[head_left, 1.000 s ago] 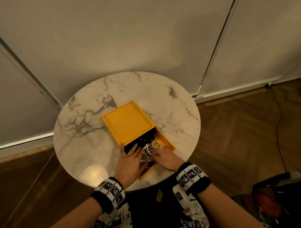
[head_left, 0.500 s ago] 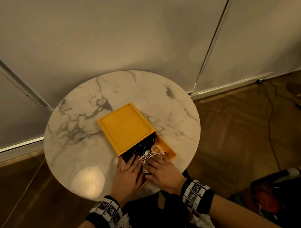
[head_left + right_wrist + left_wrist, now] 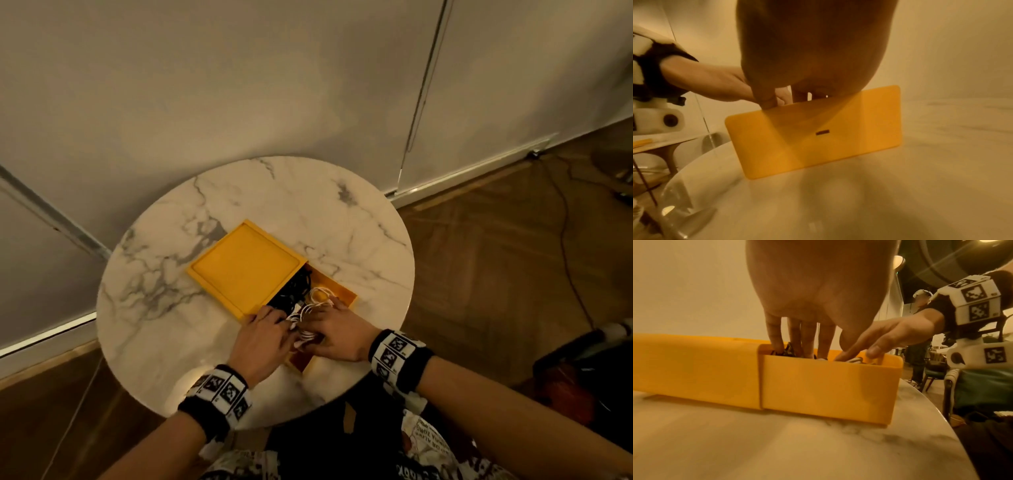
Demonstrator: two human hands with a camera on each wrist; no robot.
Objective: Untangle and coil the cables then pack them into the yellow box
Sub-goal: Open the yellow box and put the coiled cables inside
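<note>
On the round marble table point(image 3: 274, 205) lies the yellow box point(image 3: 346, 295), with its sliding lid point(image 3: 246, 267) covering the far part. The open near end holds a black cable point(image 3: 296, 289) and a white cable point(image 3: 317, 298), bunched and standing above the rim. My left hand point(image 3: 270, 325) reaches in with straight fingers point(image 3: 774, 337) that press down on the black cable point(image 3: 787, 351). My right hand point(image 3: 330, 320) lies flat over the white cable point(image 3: 854, 360), its fingers point(image 3: 877, 347) pressing it into the box point(image 3: 822, 386). The palms hide the rest of the cables.
The table stands against a pale wall point(image 3: 308, 85), and its near edge point(image 3: 308, 411) is close to my body. A thin dark cord point(image 3: 565, 233) runs over the wooden floor at the right. The box's end wall point(image 3: 818, 133) has a small slot.
Both hands stay pressed on the cables in the open end of the box and have shifted only slightly. The lid has not visibly moved. The head view has tilted.
</note>
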